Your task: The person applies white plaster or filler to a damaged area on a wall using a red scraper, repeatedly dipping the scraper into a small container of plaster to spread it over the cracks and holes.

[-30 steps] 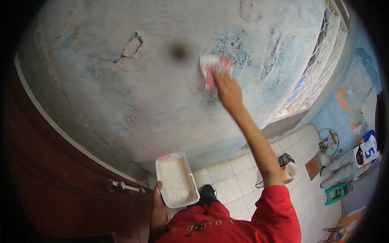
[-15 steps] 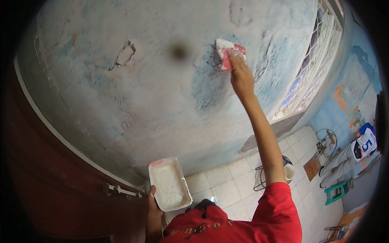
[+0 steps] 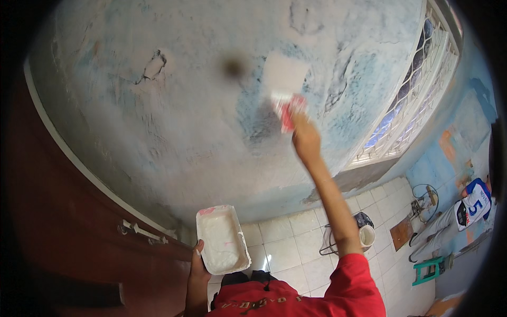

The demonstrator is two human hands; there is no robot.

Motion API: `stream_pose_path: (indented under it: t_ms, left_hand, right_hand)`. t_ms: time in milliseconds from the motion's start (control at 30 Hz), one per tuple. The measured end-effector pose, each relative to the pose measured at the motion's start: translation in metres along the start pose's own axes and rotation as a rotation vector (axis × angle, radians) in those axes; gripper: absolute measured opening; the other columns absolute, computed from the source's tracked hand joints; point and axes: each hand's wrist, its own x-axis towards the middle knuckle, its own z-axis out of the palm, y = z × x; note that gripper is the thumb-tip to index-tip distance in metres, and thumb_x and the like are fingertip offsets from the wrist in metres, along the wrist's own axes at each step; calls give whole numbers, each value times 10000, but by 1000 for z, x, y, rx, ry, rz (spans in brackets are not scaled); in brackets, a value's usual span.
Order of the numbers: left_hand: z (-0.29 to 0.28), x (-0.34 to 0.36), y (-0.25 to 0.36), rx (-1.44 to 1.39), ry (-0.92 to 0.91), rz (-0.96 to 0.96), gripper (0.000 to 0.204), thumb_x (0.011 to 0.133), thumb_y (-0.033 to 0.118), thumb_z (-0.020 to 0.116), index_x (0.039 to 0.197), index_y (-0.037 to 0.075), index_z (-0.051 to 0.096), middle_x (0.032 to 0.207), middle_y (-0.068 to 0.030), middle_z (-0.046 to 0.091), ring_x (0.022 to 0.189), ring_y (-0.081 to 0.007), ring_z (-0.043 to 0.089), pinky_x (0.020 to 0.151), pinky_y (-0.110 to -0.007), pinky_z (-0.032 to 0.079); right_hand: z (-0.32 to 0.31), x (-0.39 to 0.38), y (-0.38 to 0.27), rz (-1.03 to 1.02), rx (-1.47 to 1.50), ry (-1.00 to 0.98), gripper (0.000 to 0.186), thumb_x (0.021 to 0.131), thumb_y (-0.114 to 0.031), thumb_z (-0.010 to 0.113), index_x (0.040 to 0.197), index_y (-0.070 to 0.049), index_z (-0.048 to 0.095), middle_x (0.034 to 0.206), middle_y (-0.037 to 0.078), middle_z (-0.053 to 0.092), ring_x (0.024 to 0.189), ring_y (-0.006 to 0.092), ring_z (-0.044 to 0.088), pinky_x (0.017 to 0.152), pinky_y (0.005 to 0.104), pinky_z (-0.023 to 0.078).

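Observation:
My right hand (image 3: 305,138) grips a red putty spreader (image 3: 285,117) smeared with white filler, its edge against the wall (image 3: 200,132). Just above the blade lies a fresh white patch of filler (image 3: 285,73), with blue, roughened paint around it. Low on the left, my left hand (image 3: 198,263) is closed on the side of a rectangular tray (image 3: 200,228) that contains white filler (image 3: 221,244). Most of that hand's fingers are hidden beneath the tray.
A brown door (image 3: 79,222) with a handle (image 3: 140,231) stands at left. A grilled window (image 3: 406,100) is at right. On the tiled floor (image 3: 280,232) are a white bucket (image 3: 366,236) and a green stool (image 3: 428,271). Another person (image 3: 470,208) stands far right.
My right hand has drawn the spreader downward and slightly left, leaving a smooth white patch where the wall was dark and blue. My left hand still holds the tray.

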Motion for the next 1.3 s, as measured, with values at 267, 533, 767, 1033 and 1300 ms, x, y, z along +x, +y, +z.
stream_pose_path:
  t_ms: [267, 533, 767, 1033, 1300]
  left_hand:
    - [3, -18, -41, -71, 77, 41, 700, 905, 416, 611, 1437, 11, 403, 1354, -165, 557, 1220, -336, 566, 1031, -471, 465]
    - [-4, -37, -52, -39, 173, 108, 675, 939, 400, 593, 1442, -3, 392, 1400, -159, 516, 1265, -312, 530, 1068, -448, 432]
    - [-1, -35, -54, -66, 184, 144, 652, 957, 392, 563, 1446, -2, 390, 1398, -161, 518, 1276, -314, 521, 1081, -447, 420]
    - [10, -23, -54, -49, 143, 157, 707, 916, 422, 593, 1450, 7, 386, 1389, -180, 526, 1251, -339, 540, 1064, -473, 436]
    - [3, -15, -21, -50, 83, 90, 690, 936, 431, 587, 1451, 18, 387, 1406, -160, 515, 1270, -319, 527, 1074, -455, 427]
  right_hand:
    - [35, -15, 16, -110, -129, -160, 494, 820, -35, 545, 1314, -34, 575, 1220, 154, 632, 1109, 300, 620, 897, 404, 494]
    - [45, -170, -24, -61, 89, -416, 486, 841, -79, 548, 1325, -33, 558, 1232, 143, 645, 1111, 286, 630, 853, 380, 520]
    - [-29, 76, 9, 27, -104, 17, 551, 834, 24, 503, 1374, -78, 540, 1237, 168, 628, 801, 330, 639, 674, 408, 509]
    - [43, -87, -6, -60, -151, -343, 553, 841, -32, 526, 1393, -18, 489, 1328, 181, 565, 1083, 319, 630, 815, 394, 535]
    - [1, -1, -8, -123, 23, 93, 466, 776, 11, 580, 1230, -79, 635, 1029, 125, 704, 726, 263, 667, 627, 372, 524]
